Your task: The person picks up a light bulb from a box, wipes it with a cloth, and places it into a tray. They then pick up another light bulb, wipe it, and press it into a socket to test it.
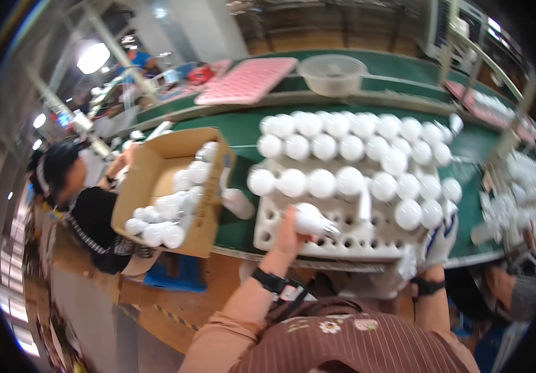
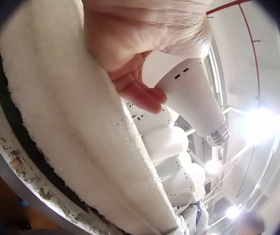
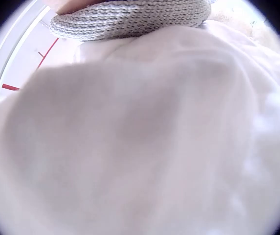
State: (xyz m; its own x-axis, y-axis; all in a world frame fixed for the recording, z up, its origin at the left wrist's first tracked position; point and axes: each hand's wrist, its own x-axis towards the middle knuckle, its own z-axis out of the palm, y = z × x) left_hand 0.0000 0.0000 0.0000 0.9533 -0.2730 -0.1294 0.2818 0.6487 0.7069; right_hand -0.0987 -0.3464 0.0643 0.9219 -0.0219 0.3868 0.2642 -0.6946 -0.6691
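My bare left hand (image 1: 286, 235) holds a white light bulb (image 1: 310, 220) above the near left part of the foam tray (image 1: 373, 250). In the left wrist view the fingers (image 2: 142, 95) curl round the bulb's wide end, and its metal screw base (image 2: 218, 136) points away from the palm. My gloved right hand (image 1: 440, 239) is at the tray's right end, close to the bulbs (image 1: 431, 213) there. White cloth (image 3: 130, 147) fills most of the right wrist view below the knitted glove (image 3: 130, 19), hiding the fingers; I cannot tell what they hold.
Several rows of bulbs (image 1: 321, 183) stand behind the tray's bare holes. Left of them is an open cardboard box (image 1: 156, 155) with bulbs inside. Behind sit a pink tray (image 1: 247, 81) and a plastic tub (image 1: 332, 74). Another person (image 1: 94, 217) is at far left.
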